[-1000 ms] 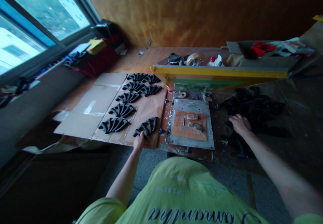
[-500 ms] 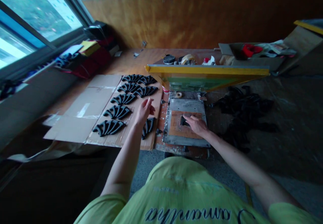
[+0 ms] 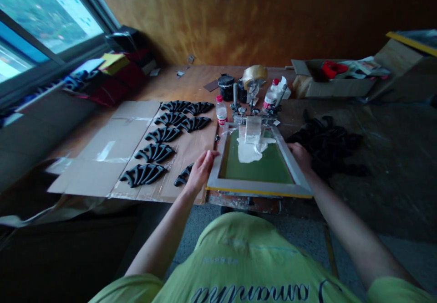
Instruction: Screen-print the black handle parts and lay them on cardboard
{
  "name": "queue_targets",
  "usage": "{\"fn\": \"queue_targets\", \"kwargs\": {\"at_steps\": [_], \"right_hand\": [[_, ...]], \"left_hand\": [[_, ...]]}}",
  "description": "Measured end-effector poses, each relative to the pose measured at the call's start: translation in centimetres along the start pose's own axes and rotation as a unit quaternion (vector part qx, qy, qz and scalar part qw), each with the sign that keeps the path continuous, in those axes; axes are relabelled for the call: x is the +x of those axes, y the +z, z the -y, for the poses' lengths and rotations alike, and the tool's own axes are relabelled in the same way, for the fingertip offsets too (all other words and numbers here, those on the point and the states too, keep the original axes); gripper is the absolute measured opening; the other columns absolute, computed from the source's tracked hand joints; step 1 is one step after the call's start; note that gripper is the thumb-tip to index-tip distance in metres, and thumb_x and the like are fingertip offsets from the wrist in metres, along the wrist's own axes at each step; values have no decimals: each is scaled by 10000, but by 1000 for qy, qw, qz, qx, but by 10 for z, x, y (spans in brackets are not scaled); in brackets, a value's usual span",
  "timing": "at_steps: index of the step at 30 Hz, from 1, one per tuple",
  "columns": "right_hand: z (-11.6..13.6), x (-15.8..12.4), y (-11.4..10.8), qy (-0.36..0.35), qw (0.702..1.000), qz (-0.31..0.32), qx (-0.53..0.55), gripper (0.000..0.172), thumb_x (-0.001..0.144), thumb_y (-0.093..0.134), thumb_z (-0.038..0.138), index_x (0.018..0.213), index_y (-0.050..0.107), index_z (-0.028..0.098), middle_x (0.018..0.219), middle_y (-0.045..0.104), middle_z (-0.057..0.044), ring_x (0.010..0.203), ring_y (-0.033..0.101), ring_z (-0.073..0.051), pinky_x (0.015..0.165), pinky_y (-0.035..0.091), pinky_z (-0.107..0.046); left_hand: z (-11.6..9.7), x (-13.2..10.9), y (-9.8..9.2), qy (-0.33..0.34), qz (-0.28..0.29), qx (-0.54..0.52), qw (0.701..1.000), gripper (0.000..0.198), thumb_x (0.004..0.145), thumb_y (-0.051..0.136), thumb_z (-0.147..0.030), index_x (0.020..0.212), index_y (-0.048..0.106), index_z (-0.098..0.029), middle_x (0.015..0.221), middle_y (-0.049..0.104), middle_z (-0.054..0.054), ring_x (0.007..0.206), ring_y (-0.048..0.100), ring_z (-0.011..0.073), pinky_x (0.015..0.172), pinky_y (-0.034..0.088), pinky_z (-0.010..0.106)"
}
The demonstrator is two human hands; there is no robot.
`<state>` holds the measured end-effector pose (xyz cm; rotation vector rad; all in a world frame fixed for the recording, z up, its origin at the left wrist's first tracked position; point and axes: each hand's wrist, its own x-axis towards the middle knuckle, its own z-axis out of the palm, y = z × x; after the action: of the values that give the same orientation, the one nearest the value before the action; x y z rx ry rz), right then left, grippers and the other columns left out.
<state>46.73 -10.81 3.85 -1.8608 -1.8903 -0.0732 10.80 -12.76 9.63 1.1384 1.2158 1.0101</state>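
Observation:
A screen printing frame [image 3: 286, 157] lies lowered over the printing base, its green mesh [image 3: 239, 168] facing up. White ink [image 3: 249, 153] is spread on the far part of the mesh, where a pale squeegee-like block [image 3: 253, 130] rests. My left hand [image 3: 202, 170] is closed at the frame's left edge, fingertips on it. At the right edge my right hand [image 3: 302, 157] is closed on the frame, some fingers hidden. Just left of my left hand, a few curved black pieces [image 3: 183, 175] lie on the cardboard [image 3: 191, 152], partly covered by the hand.
Several fans of curved black pieces [image 3: 143, 174] lie on the cardboard. A loose black heap [image 3: 327, 143] is right of the frame. Behind stand a red-capped bottle [image 3: 221, 111], a black jar [image 3: 226, 87], a tape roll [image 3: 255, 76] and an open carton [image 3: 336, 86].
The screen frame has swung down from its raised position and covers the base and the black piece on it. Both hands have moved to the frame's sides; the right has left the black piece.

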Motion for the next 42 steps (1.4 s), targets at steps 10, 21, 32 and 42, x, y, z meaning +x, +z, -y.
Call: {"fn": "queue_targets", "kwargs": {"at_steps": [10, 21, 32, 42], "right_hand": [[84, 44, 27, -156, 981, 116, -28, 298, 797, 714, 275, 1059, 655, 147, 1045, 658, -123, 1001, 558, -271, 847, 450, -374], [73, -5, 4, -363, 900, 240, 31, 111, 838, 584, 125, 847, 679, 182, 824, 672, -55, 842, 554, -190, 740, 355, -298], [84, -19, 15, -269, 941, 195, 61, 154, 890, 592, 231, 994, 701, 197, 950, 711, -62, 903, 622, -209, 788, 442, -314], [40, 87, -29, 33, 998, 20, 46, 472, 944, 559, 374, 1356, 541, 144, 956, 727, -77, 789, 651, -168, 735, 486, -278]], "left_hand": [[128, 13, 3, -88, 19, 32, 995, 734, 800, 657, -485, 1433, 431, -189, 817, 676, 14, 697, 639, 147, 616, 492, 233], [133, 15, 2, -103, 14, 40, 994, 681, 793, 658, -515, 1370, 503, -187, 883, 705, 35, 733, 656, 145, 633, 494, 222], [114, 9, 5, -115, 12, 4, 993, 650, 781, 683, -477, 1327, 514, -166, 807, 676, 20, 688, 640, 145, 594, 488, 223], [13, 14, 8, -42, -12, -11, 999, 591, 850, 534, -635, 1193, 662, -171, 720, 639, 7, 563, 556, 105, 498, 414, 199]]}}
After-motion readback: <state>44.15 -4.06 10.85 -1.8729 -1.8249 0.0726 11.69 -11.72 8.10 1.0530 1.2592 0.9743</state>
